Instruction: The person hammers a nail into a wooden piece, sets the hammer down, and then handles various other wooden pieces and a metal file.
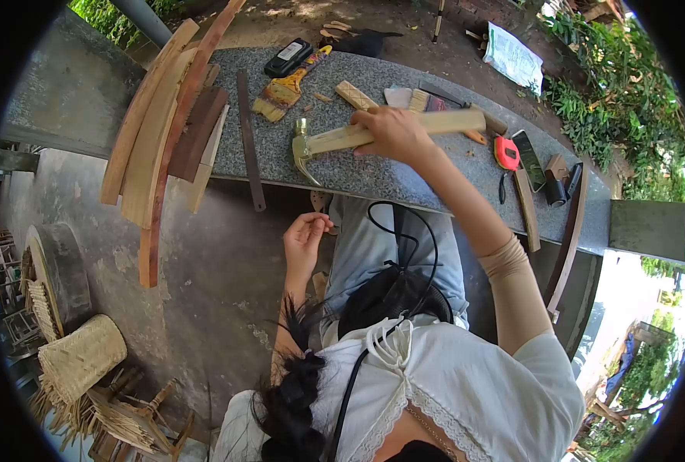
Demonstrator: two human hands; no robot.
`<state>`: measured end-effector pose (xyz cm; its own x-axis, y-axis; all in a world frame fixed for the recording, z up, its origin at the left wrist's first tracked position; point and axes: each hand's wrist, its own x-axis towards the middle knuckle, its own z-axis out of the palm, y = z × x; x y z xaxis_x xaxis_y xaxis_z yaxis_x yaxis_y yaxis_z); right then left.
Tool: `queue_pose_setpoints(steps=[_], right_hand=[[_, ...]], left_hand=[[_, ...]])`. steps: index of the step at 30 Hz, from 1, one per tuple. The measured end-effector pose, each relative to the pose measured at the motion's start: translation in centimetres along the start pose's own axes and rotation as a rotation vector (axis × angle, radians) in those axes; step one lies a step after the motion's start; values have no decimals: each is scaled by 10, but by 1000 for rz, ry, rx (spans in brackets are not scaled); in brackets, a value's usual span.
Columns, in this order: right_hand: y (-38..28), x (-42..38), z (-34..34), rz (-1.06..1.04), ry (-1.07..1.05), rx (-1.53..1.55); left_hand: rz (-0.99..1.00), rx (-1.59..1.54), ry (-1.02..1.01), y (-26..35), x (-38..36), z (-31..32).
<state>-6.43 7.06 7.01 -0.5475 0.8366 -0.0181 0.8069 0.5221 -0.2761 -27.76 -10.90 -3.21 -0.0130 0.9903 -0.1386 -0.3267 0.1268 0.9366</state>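
My right hand [395,135] is wrapped around the wooden handle of a claw hammer [454,122], above the stone table [338,173]. The hammer lies almost level, its metal head to the left with the claw towards me. Off the table's near edge, beside my lap, my left hand [306,233] has its fingers curled and the thumb pressed to them. Whether anything small is between those fingertips I cannot make out. Just past the right hand lie a wood block [355,95] and a brush [419,100].
Long wood strips [138,146] overhang the table's left side, near a flat dark bar [250,138]. A wide paintbrush [281,94] and a black case [289,57] lie at the back. A red tape measure [505,153] and a phone [528,160] are on the right.
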Motion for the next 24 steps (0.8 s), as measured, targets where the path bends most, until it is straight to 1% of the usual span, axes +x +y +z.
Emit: queue_pose_setpoints(steps=[1,3,5,7,9,10,13,15,16,18,19,21,23,24], right_hand=[[5,11,-2,-90,11,-8],[13,34,-3,-114,-1,-20],[17,53,-2,-253,44,-27],[18,72,2,-254,3,-28],[17,87,2,-302,9,-9],[15,92,1,-302,8,-11],[10,105,6,-297,1,-51],[11,111,13,-319,63,-75],[11,109,16,-318,61,-75],[10,99,19,-321,250,-48],[7,88,13,-318,253,-48],[3,46,-6,-144,402,15],[-8,-11,-22,126,343,117],[-7,-41,-20,180,367,103]], left_hand=[[15,-43,-19,2,0,3],[-1,-67,-24,3,1,10],[-14,-78,-45,0,0,14],[-33,-84,-82,-2,0,13],[-81,-64,-229,-3,-2,9],[-100,-40,-267,-2,-2,7],[-137,-58,-288,-2,-5,3],[-126,-50,-277,-2,-3,-1],[-114,-41,-273,-1,-2,-2],[-116,-37,-256,4,0,-3],[-117,-31,-237,7,0,-4],[-80,-35,-227,7,-1,-6],[-35,-45,-230,8,-1,-5],[11,-27,-232,8,0,-4]])
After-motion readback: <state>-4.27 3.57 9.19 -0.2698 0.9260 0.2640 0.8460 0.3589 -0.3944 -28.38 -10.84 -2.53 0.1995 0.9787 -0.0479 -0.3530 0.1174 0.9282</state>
